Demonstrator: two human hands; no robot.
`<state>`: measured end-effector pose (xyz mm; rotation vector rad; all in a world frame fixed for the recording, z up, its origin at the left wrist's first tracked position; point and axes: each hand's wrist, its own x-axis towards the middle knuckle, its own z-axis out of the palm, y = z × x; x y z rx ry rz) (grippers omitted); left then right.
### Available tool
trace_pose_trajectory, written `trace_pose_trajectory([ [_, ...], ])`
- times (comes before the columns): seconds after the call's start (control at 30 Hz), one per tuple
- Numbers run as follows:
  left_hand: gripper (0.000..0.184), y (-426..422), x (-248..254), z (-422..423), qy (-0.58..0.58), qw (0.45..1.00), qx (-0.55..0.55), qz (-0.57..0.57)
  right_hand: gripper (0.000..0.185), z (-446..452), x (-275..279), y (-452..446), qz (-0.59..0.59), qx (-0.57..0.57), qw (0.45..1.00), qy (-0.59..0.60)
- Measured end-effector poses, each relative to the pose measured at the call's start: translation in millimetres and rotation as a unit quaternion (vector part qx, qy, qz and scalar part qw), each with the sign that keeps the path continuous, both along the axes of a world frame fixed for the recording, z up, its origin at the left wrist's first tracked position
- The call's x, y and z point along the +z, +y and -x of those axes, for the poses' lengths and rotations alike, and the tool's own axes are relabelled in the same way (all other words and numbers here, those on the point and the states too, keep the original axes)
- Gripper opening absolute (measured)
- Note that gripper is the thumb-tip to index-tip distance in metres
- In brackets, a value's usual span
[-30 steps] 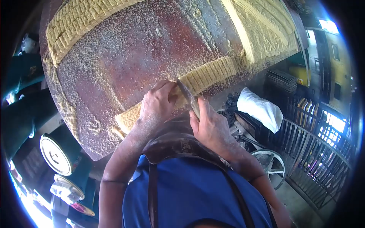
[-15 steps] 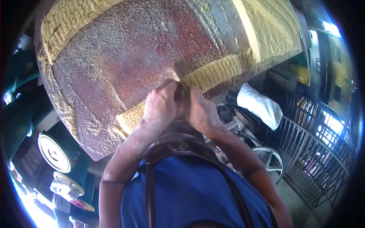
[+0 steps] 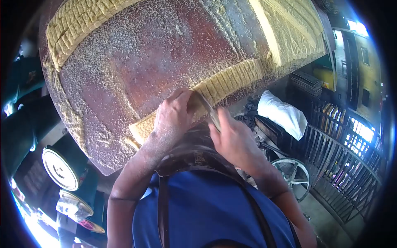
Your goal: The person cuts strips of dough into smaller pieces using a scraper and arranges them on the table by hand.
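A long strip of yellow, crumbly dough (image 3: pixel 229 79) lies along the near edge of the floured board. Its right part is scored into narrow slices, while the left end looks uncut. My left hand (image 3: pixel 173 111) is closed over the strip, fingers bent and pressed together on it. My right hand (image 3: pixel 235 138) grips the handle of a knife (image 3: pixel 203 101), just right of my left hand. The blade slants up and left to the strip beside my left fingertips; whether it touches the dough I cannot tell.
A row of cut dough (image 3: pixel 82 27) curves along the far left of the board (image 3: pixel 153 70). A thick dough slab (image 3: pixel 295 33) lies at the right. Beyond the board are a white sack (image 3: pixel 282 114), a spoked wheel (image 3: pixel 291 177), a metal railing (image 3: pixel 343 153) and round lids (image 3: pixel 60 168).
My right hand has moved down and right with the knife, away from my left fingers, and the blade now shows. My left hand has barely shifted on the strip.
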<state>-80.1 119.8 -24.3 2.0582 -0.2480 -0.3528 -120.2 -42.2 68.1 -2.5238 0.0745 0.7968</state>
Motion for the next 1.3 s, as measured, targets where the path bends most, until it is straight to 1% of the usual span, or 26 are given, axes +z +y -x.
trace_pose_trajectory([
  [0.03,0.026,0.6,2.1,-4.0,0.003,1.000,0.001,-0.001,0.027,-5.2,-16.0,2.0,-0.027,-0.002,0.999,-0.026],
  [0.07,0.026,0.7,6.2,-6.9,0.023,0.999,-0.004,-0.024,0.027,-7.1,-30.9,3.2,-0.028,-0.003,0.999,-0.021],
  [0.1,0.025,1.5,10.1,-5.7,0.043,0.998,-0.010,-0.048,0.026,-8.1,-43.2,6.7,-0.007,-0.003,1.000,-0.029],
  [0.13,0.025,1.4,8.7,-6.5,0.037,0.998,-0.007,-0.051,0.026,-13.9,-49.6,9.1,0.011,0.003,0.999,-0.048],
  [0.2,0.026,1.6,8.3,-0.6,0.029,0.999,0.009,-0.013,0.025,-14.2,-35.0,8.3,0.009,-0.001,0.999,-0.039],
  [0.27,0.026,5.7,13.8,1.0,0.000,1.000,0.014,-0.016,0.025,-17.7,-20.8,1.9,0.011,0.004,0.999,-0.035],
  [0.33,0.026,9.9,15.3,7.1,-0.016,1.000,0.016,-0.018,0.033,0.4,-5.8,-1.2,-0.047,-0.007,0.993,-0.106],
  [0.4,0.028,12.6,12.5,8.2,0.002,0.999,0.021,-0.037,0.033,11.5,2.2,3.2,-0.031,0.003,0.993,-0.116],
  [0.47,0.028,13.8,8.8,7.3,-0.007,1.000,0.015,-0.026,0.031,20.3,1.5,5.7,0.019,0.022,0.998,-0.059],
  [0.53,0.029,14.6,4.8,7.8,-0.009,1.000,0.013,-0.016,0.029,15.5,11.9,9.1,0.021,0.011,0.999,-0.038],
  [0.6,0.028,14.5,3.8,7.8,0.013,1.000,0.006,-0.003,0.024,3.4,12.3,14.3,-0.002,-0.005,1.000,0.012],
  [0.67,0.028,15.2,5.7,3.8,0.021,1.000,0.003,-0.018,0.024,-9.7,-39.0,21.5,0.011,0.003,1.000,-0.006],
  [0.7,0.028,15.8,8.2,5.2,0.025,0.999,-0.002,-0.032,0.024,-12.9,-53.0,25.4,0.024,0.008,0.999,-0.026],
  [0.73,0.028,15.2,9.3,4.8,0.021,0.999,0.001,-0.034,0.024,-15.4,-54.8,23.1,0.022,0.010,0.999,-0.031],
  [0.8,0.030,15.5,12.6,7.9,0.032,0.999,0.011,0.001,0.025,-14.2,-47.7,18.8,0.012,0.001,1.000,-0.028],
  [0.83,0.030,17.6,11.6,7.1,0.022,1.000,0.012,-0.001,0.025,-15.2,-38.6,16.9,0.010,0.001,0.999,-0.037],
  [0.9,0.032,22.8,9.6,12.6,-0.046,0.999,0.013,-0.009,0.027,-4.6,-13.1,16.0,-0.018,-0.032,0.998,-0.058],
  [0.93,0.032,25.3,10.4,14.2,-0.046,0.999,0.015,-0.007,0.027,2.4,-8.5,16.4,-0.016,-0.030,0.998,-0.058],
  [1.0,0.033,30.7,11.7,14.4,0.011,0.999,-0.001,-0.038,0.029,14.6,-0.7,18.2,-0.012,0.003,0.994,-0.107],
  [1.03,0.033,31.2,10.9,14.1,0.009,0.999,-0.003,-0.036,0.029,19.1,2.3,19.0,-0.010,0.002,0.994,-0.109],
  [1.1,0.033,31.9,7.1,13.6,-0.030,0.999,-0.006,-0.022,0.031,25.7,6.0,21.2,0.014,0.005,0.998,-0.060],
  [1.13,0.033,32.1,6.3,13.6,-0.027,0.999,-0.004,-0.021,0.032,26.8,6.6,21.7,0.026,0.008,0.999,-0.032],
  [1.17,0.032,32.2,6.7,13.3,-0.025,1.000,-0.007,-0.016,0.032,24.9,9.6,22.7,0.019,0.006,0.999,-0.044],
  [1.2,0.031,32.2,6.4,12.8,-0.024,1.000,-0.011,-0.012,0.032,20.6,1.6,24.4,0.019,0.007,0.999,-0.038],
  [1.27,0.029,31.2,2.2,10.1,-0.007,1.000,-0.009,-0.016,0.025,2.0,-31.2,32.3,-0.020,-0.017,1.000,-0.002],
  [1.3,0.028,30.6,2.1,13.1,0.007,1.000,-0.008,-0.018,0.027,-4.6,-50.1,35.7,-0.017,-0.015,0.999,-0.032],
])
